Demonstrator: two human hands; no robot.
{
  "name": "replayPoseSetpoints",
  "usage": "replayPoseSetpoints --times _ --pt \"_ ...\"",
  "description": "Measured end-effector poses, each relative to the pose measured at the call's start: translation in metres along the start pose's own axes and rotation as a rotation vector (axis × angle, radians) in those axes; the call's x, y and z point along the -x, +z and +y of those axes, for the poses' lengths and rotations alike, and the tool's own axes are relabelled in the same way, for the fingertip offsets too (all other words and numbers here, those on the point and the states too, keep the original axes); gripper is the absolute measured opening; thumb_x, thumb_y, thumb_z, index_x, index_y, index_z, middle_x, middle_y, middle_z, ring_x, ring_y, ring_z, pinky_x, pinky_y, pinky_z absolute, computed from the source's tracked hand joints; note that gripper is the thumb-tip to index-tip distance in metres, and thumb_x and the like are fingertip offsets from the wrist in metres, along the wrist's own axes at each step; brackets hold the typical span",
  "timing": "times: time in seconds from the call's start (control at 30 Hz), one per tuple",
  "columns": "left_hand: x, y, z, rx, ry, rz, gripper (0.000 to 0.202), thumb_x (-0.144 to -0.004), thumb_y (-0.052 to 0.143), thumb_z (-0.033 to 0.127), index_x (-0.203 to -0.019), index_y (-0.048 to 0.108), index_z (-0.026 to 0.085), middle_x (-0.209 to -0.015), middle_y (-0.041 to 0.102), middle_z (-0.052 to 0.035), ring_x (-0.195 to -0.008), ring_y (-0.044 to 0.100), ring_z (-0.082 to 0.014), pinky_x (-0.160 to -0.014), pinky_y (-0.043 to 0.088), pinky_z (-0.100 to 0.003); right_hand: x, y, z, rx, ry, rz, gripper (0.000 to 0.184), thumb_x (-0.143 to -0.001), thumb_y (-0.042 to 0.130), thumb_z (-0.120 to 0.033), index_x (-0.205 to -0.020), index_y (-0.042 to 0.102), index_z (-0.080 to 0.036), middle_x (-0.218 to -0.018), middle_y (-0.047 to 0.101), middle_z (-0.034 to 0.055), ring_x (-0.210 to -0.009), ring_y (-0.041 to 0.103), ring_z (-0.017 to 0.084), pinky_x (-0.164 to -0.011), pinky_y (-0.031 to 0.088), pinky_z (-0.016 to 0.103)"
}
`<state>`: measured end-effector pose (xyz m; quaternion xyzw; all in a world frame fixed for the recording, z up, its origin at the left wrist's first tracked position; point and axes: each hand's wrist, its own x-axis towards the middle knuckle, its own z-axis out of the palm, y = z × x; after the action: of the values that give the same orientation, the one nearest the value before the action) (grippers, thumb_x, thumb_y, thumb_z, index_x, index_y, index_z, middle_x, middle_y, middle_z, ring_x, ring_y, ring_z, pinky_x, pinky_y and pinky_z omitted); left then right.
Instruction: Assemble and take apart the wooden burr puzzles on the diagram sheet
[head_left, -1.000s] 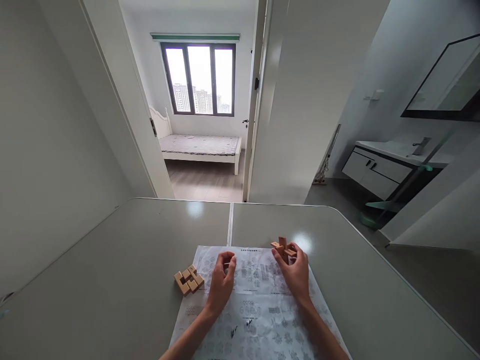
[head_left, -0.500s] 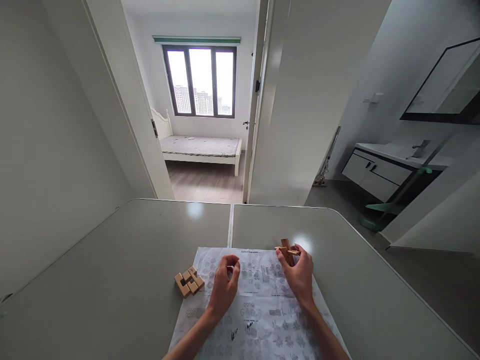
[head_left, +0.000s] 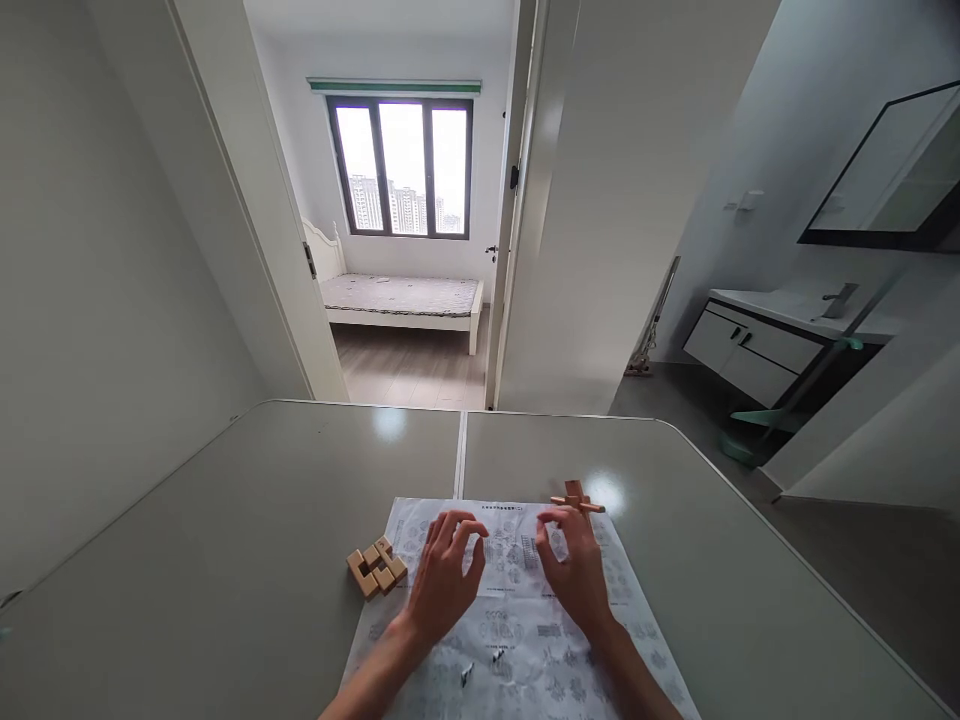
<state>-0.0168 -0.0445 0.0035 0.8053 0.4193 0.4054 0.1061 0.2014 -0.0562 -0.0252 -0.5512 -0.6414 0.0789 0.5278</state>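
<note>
My left hand (head_left: 450,562) hovers over the left half of a printed instruction sheet (head_left: 517,640), fingers curved and apart with nothing between them. Over the right half is my right hand (head_left: 571,562), thumb and fingers curved with a gap between them, also empty. Just beyond its knuckles, at the sheet's top right edge, lies a crossed wooden puzzle piece (head_left: 576,497) with a thin bar across it. To the left of my left hand, a light wooden block puzzle (head_left: 376,568) made of joined cubes rests by the sheet's left edge.
The sheet lies on a grey-green table (head_left: 225,560) with a seam (head_left: 461,455) down its middle. Two small dark objects or marks (head_left: 480,667) show on the paper. Past the table are an open doorway, a bed (head_left: 405,295) and a sink cabinet (head_left: 757,345).
My right hand has let go of the crossed wooden piece and drawn back toward me and left. My left hand has opened its fingers somewhat.
</note>
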Motion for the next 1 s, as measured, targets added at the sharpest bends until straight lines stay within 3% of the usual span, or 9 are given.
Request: replayPoseSetpoints --times 0.1,0.17,0.23,0.47,0.67,1.0 --pt "-0.006 -0.013 -0.013 -0.253 0.031 0.051 0.016 -0.098 0.052 0.013 -0.104 0.062 0.022 -0.111 0.068 -0.0084 -0.110 0.062 -0.0269 -0.100 0.047 -0.046 0.007 0.010 -0.004 -0.035 0.003 -0.149 0.011 -0.098 0.055 -0.026 -0.098 0.066 -0.024 -0.086 0.072 0.0034 -0.076 0.068 0.022 -0.069 0.055 0.033" --pt "-0.009 -0.022 -0.025 -0.391 -0.015 0.079 0.012 -0.098 0.055 0.018 -0.105 0.065 0.021 -0.114 0.069 -0.0112 -0.117 0.061 -0.0311 -0.103 0.044 -0.049 0.009 0.014 -0.007 -0.045 0.018 -0.211 0.012 -0.098 0.055 -0.025 -0.097 0.067 -0.023 -0.079 0.071 0.0014 -0.066 0.066 0.020 -0.061 0.052 0.029" --pt "-0.010 -0.028 -0.040 -0.517 -0.103 0.081 0.016 -0.098 0.059 0.029 -0.109 0.067 0.019 -0.121 0.069 -0.0154 -0.127 0.056 -0.0373 -0.106 0.043 -0.053 0.010 0.015 -0.008 -0.046 0.039 -0.248 0.013 -0.098 0.054 -0.025 -0.097 0.067 -0.023 -0.075 0.071 0.0007 -0.062 0.064 0.019 -0.059 0.050 0.028" --pt "0.001 -0.029 -0.079 -0.698 -0.404 -0.062 0.069 -0.091 0.058 0.066 -0.131 0.066 0.010 -0.153 0.053 -0.0285 -0.152 0.033 -0.0511 -0.122 0.025 -0.066 0.007 0.013 -0.010 -0.040 0.086 -0.301 0.017 -0.098 0.053 -0.028 -0.095 0.069 -0.022 -0.071 0.070 0.0015 -0.059 0.064 0.020 -0.059 0.047 0.029" --pt "0.004 -0.024 -0.083 -0.661 -0.497 -0.181 0.084 -0.095 0.048 0.073 -0.150 0.056 0.010 -0.164 0.041 -0.0278 -0.152 0.030 -0.0575 -0.119 0.027 -0.070 0.006 0.012 -0.011 -0.046 0.107 -0.333 0.019 -0.098 0.052 -0.029 -0.093 0.069 -0.023 -0.072 0.070 0.0018 -0.061 0.064 0.021 -0.059 0.047 0.030" --pt "0.004 -0.018 -0.072 -0.635 -0.420 -0.190 0.080 -0.099 0.046 0.068 -0.151 0.054 0.008 -0.165 0.038 -0.0293 -0.154 0.029 -0.0546 -0.121 0.030 -0.065 0.006 0.013 -0.012 -0.066 0.131 -0.360 0.019 -0.097 0.052 -0.029 -0.094 0.069 -0.023 -0.074 0.072 0.0024 -0.064 0.066 0.022 -0.062 0.050 0.032"
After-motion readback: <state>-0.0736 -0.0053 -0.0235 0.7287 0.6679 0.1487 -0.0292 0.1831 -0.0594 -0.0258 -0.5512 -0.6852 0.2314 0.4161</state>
